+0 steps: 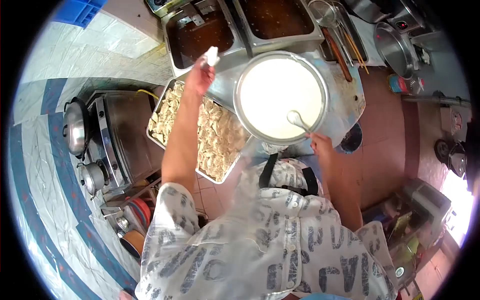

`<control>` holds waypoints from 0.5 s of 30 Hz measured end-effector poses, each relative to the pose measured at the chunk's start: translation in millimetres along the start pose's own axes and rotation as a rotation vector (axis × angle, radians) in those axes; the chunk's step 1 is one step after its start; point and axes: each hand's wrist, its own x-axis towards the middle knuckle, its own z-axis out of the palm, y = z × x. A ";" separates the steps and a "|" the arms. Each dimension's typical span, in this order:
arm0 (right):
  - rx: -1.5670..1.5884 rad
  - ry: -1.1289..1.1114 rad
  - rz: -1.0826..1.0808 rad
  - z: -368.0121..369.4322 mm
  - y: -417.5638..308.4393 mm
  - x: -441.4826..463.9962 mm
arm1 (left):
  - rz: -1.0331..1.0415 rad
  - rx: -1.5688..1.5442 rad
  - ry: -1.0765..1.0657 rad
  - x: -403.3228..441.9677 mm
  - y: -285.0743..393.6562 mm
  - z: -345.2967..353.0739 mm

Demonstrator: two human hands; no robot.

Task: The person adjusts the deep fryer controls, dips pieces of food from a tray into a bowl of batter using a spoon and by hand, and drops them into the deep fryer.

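My left hand (201, 77) is closed around a small white lump (212, 56), raised near the front edge of the left fryer vat; I cannot tell what the lump is. My right hand (321, 143) grips the handle of a spoon (296, 118), whose rounded bowl rests at the surface of the creamy white batter (275, 95). This batter fills a wide metal bowl (325, 97) in front of me. Under my left forearm lies a tray (220, 181) heaped with pale, lumpy food pieces (212, 130), partly hidden by the arm.
Two vats of brown oil, the left vat (200, 42) and the right vat (275, 20), stand behind the bowl. A strainer (322, 12), tongs and wooden sticks lie in a tray at the upper right. A dark bucket (351, 138) is below the counter's right edge.
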 end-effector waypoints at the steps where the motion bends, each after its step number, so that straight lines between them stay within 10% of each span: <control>1: 0.005 0.002 -0.015 2.6 6.8 -2.3 | 0.065 0.065 0.021 9.7 17.8 -3.3; 12: -0.055 0.103 -0.134 10.6 16.2 -15.0 | 0.623 1.601 0.381 90.5 74.1 -31.9; 15: -0.059 0.104 -0.102 12.7 -3.4 -17.7 | 0.765 1.235 0.300 29.0 65.1 -15.7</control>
